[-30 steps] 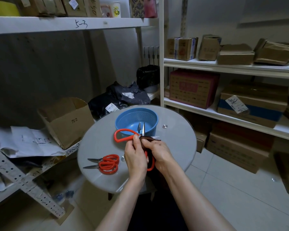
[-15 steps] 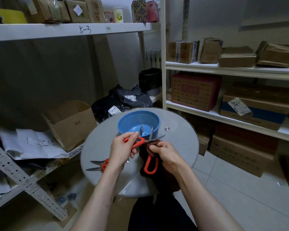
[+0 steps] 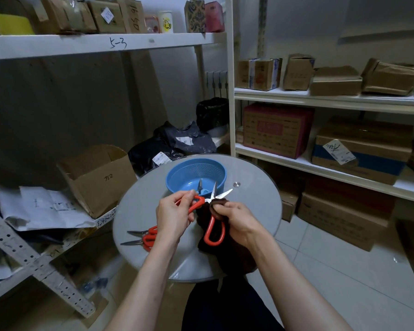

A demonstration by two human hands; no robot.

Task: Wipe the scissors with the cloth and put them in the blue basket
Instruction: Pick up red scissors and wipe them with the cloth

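While the left hand (image 3: 175,218) pinches the scissors (image 3: 211,222), the right hand (image 3: 237,220) grips cloth (image 3: 227,256) — against the blades.

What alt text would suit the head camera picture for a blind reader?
Two hands wipe open red-handled scissors with a dark cloth over a round table: the left hand holds one handle, the right hand pinches the cloth at the blades' base. A blue basket stands behind; a second pair lies at left.

Dim, flat light from overhead gives the round grey glass table (image 3: 253,211) a soft sheen; the red-handled steel scissors (image 3: 221,195) above it glint. Deep shadow lies left of the table under the white metal shelf (image 3: 81,45), whose lines bow.
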